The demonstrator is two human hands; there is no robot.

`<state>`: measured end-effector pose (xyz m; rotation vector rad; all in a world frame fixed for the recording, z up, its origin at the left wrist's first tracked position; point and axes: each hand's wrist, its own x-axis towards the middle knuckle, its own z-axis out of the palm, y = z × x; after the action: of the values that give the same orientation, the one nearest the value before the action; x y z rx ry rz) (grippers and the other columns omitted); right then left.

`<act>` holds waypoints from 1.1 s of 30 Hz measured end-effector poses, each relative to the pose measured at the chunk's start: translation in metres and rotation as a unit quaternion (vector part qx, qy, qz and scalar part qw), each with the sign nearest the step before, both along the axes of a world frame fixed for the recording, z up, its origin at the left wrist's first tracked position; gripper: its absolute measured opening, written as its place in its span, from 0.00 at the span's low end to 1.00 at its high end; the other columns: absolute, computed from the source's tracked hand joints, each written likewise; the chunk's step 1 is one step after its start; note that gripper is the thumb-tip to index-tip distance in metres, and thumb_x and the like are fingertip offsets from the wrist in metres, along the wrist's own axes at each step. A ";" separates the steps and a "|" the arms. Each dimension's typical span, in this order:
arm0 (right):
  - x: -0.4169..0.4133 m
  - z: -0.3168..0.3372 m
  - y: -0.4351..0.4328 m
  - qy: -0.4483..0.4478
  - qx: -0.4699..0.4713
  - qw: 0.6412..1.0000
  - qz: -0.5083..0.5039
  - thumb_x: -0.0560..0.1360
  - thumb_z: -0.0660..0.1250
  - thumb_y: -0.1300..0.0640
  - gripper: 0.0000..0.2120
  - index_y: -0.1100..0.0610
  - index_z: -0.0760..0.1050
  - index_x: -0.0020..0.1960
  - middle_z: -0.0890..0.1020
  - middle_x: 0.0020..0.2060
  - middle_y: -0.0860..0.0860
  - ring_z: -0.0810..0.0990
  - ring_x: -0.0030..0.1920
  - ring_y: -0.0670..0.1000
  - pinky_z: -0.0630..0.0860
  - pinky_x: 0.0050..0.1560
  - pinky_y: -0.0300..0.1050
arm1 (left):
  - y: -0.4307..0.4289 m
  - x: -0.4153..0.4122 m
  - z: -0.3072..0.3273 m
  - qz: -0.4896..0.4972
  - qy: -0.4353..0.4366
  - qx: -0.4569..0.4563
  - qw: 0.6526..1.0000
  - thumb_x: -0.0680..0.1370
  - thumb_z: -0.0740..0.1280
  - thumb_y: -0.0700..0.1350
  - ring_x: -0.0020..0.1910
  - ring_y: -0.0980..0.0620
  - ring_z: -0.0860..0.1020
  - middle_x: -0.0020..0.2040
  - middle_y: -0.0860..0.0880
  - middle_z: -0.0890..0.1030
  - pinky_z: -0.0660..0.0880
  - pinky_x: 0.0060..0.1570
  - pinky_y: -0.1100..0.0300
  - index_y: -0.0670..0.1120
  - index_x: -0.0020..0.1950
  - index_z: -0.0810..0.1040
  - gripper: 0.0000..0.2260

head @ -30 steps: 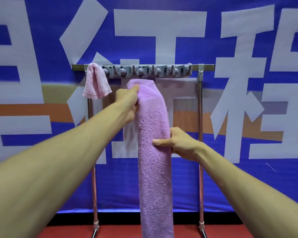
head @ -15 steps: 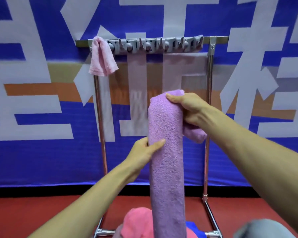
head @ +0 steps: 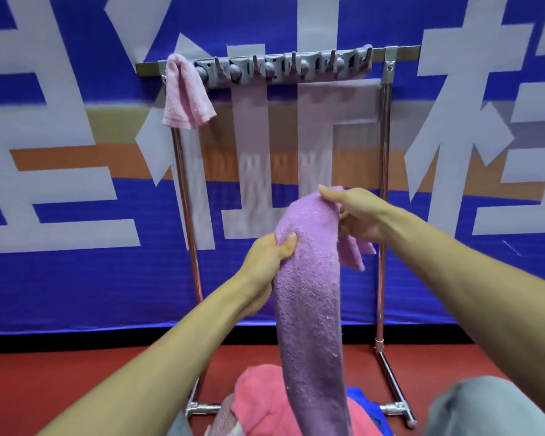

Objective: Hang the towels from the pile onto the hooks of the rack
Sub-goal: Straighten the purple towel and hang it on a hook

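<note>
Purple towel (head: 309, 278) is gripped mid-frame: top fold pinched by right hand (head: 356, 215), left edge clamped by left hand (head: 265, 262), thumb in front. Its tail hangs onto the pile (head: 258, 401) at bottom centre. Pink towel (head: 184, 92) is hung at the left end of the rack (head: 384, 184), upper frame.

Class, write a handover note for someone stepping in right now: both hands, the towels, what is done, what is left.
Hands: left hand grips the purple towel below its top fold; right hand holds the fold itself, well below the hooks.
Done: one pink towel hangs at the left end of the rack.
Left: hang the purple towel, then the towels in the pile.
</note>
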<state>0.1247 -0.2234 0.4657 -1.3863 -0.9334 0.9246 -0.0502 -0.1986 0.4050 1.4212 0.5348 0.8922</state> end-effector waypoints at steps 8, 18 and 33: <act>0.009 -0.015 -0.020 -0.357 -0.054 0.933 0.014 0.75 0.64 0.57 0.15 0.66 0.76 0.35 0.77 0.30 0.56 0.74 0.27 0.49 0.71 0.28 0.36 | 0.003 0.020 0.065 -0.056 0.095 0.102 0.989 0.69 0.68 0.43 0.39 0.46 0.71 0.37 0.42 0.73 0.68 0.44 0.54 0.42 0.37 0.74 0.05; -0.026 0.010 0.008 0.116 0.141 0.966 0.182 0.82 0.55 0.44 0.20 0.53 0.80 0.58 0.83 0.43 0.52 0.81 0.40 0.48 0.77 0.39 0.43 | 0.017 0.001 0.146 -0.095 0.210 0.245 0.942 0.71 0.60 0.40 0.27 0.51 0.71 0.28 0.46 0.75 0.67 0.31 0.63 0.41 0.32 0.76 0.09; -0.054 0.095 0.066 0.009 0.218 0.974 0.056 0.75 0.70 0.49 0.15 0.62 0.77 0.45 0.80 0.40 0.59 0.78 0.43 0.56 0.76 0.56 0.63 | 0.101 -0.064 0.121 -0.093 0.151 0.108 0.978 0.71 0.70 0.49 0.30 0.56 0.78 0.35 0.51 0.81 0.73 0.31 0.65 0.46 0.43 0.81 0.07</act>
<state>0.0704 -0.1571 0.5611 -0.9579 -1.1318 0.7550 -0.1143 -0.0971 0.5259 1.7903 0.5315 0.6011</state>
